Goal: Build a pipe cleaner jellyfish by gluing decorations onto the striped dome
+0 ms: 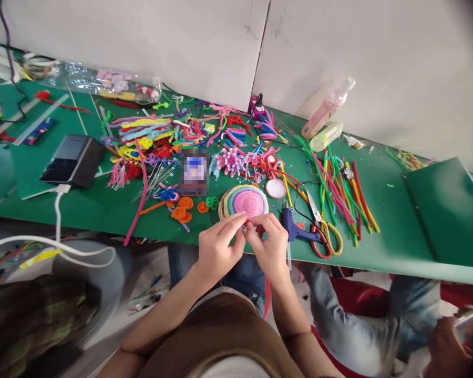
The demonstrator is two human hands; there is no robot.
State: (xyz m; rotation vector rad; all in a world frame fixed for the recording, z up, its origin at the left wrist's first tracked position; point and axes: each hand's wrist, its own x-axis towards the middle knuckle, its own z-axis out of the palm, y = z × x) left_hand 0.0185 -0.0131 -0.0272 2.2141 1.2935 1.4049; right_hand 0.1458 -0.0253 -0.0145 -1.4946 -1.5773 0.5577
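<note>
My left hand (222, 245) and my right hand (268, 242) meet at the table's front edge, fingertips pinched together. Between them is a tiny piece, mostly hidden by the fingers and too small to name. Just beyond the fingertips lies a round coiled disc (249, 200) with a pink centre and rainbow rings. Orange coiled discs (185, 203) and a green looped flower shape (212, 202) lie to its left. A blue glue gun (297, 228) rests right beside my right hand, with red-and-yellow-handled scissors (319, 223) touching or overlapping it.
Bundles of coloured pipe cleaners (147, 126) cover the back of the green table (394, 236). More pipe cleaners (339, 189) lie to the right. A dark box (76, 160) with a white cable stands left. A pink bottle (325, 110) stands behind. Another person's hand (449, 341) holds a phone, lower right.
</note>
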